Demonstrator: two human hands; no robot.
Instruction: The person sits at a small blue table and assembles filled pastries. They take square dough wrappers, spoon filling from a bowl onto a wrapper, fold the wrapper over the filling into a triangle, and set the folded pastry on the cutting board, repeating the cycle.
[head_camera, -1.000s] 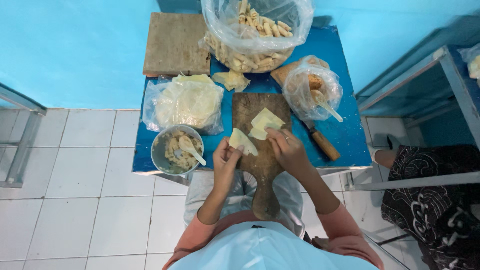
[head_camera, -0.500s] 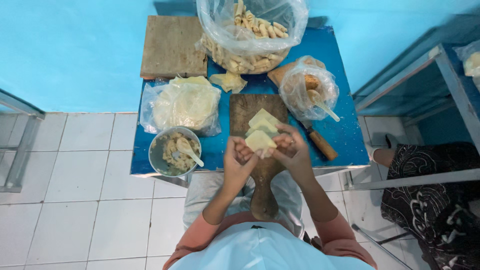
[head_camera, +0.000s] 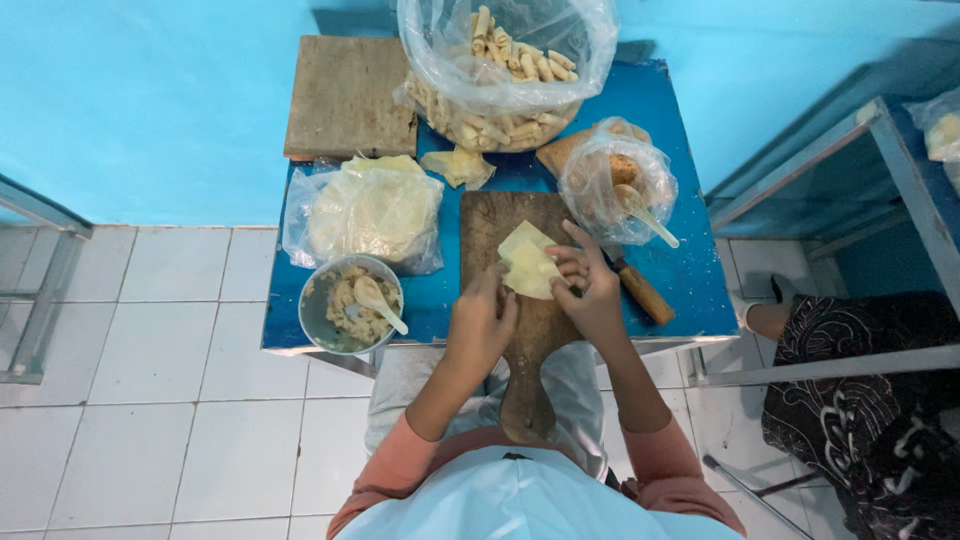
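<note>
both the left hand (head_camera: 480, 325) and right hand (head_camera: 590, 290) pinch a pale wrapper (head_camera: 530, 270) over the cutting board (head_camera: 520, 300), not yet rolled; many finished rolls (head_camera: 500, 75) fill the bag, a wrapper stack (head_camera: 370, 210) remains.

turquoise wall (head_camera: 150, 110), white tiled floor (head_camera: 130, 400), small blue table (head_camera: 690, 270).

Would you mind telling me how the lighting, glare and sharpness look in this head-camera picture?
In the head view the light is soft and even, with only faint shadows behind the blue table; the clear bag of rolls shows white glare on its plastic; the left hand, right hand and pale wrapper are reasonably sharp; wide-angle distortion bends the floor tiles towards the edges.
</note>
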